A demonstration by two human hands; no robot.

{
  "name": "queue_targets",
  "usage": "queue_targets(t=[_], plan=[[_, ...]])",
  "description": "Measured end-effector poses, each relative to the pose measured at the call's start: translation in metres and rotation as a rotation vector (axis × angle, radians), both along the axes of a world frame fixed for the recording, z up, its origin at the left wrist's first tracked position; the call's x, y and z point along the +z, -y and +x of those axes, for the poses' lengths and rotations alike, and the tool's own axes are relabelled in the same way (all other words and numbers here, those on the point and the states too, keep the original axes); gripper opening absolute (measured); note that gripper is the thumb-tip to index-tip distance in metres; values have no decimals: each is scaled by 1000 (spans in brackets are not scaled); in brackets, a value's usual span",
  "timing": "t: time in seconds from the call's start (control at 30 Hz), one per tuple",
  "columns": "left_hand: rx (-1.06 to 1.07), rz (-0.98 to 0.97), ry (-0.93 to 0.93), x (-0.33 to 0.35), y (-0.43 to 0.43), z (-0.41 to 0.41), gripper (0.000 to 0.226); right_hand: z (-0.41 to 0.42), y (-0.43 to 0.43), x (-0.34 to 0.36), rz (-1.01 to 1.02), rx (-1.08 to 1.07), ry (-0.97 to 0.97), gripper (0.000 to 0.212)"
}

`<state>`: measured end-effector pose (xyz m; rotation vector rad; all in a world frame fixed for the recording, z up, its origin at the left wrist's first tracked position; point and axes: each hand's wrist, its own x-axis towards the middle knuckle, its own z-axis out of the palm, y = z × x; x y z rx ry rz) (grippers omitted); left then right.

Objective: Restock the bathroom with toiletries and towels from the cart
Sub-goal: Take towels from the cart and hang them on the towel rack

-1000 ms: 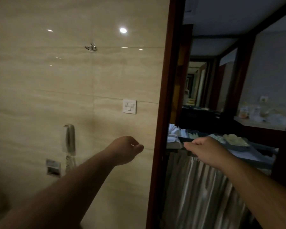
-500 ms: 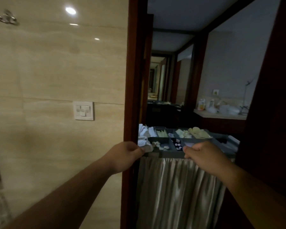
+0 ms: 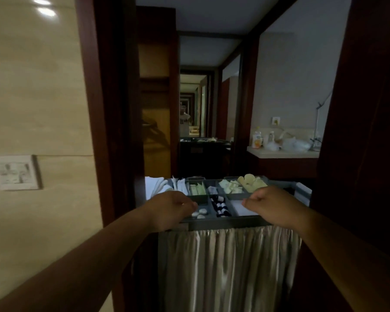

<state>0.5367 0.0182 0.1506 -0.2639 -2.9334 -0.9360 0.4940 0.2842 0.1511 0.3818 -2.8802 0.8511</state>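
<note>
Nearest was 1 cart [image 3: 230,224] in the doorway, with a pleated skirt [image 3: 230,266] hanging below its tray. Both hands were over the tray's front row. The left hand [image 3: 173,210] was just beside the small white rounds [image 3: 199,213], and the right hand [image 3: 273,206] was over the white-lined compartment [image 3: 241,209]. Fingers on both were loosely curled, nothing visibly held. Couldn't tell if the palms touched the rim.

My read of the step: picking toiletries. To do it well:
- Work one compartment at a time.
- Pinch from above, wrists clear of the dividers.
- Take towels two-handed so the fold holds.

Counts:
- 2 hands
- 3 white rounds visible
- 1 stack of white towels [image 3: 158,188] back left, layers uncountable
- Striped packets [image 3: 221,208], green sachets [image 3: 197,189] and yellowish pieces [image 3: 251,183] were too blurred to count.
- Far off, 1 orange-labelled bottle [image 3: 257,140] on the tabletop [image 3: 279,154]
</note>
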Motion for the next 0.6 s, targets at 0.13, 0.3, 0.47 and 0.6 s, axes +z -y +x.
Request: queue_targets(t=[0.13, 0.3, 0.47, 0.6], plan=[[45, -77, 71, -11, -23, -47, 40, -32, -28, -12, 13, -20, 38, 45], [20, -166, 136, -12, -58, -98, 45, -62, -64, -14, 49, -67, 65, 26], [-37, -211, 110, -6, -98, -146, 42, -92, -95, -9, -8, -157, 75, 33], [-92, -192, 45, 5, -117, -180, 42, -116, -112, -5, -3, -204, 49, 36]])
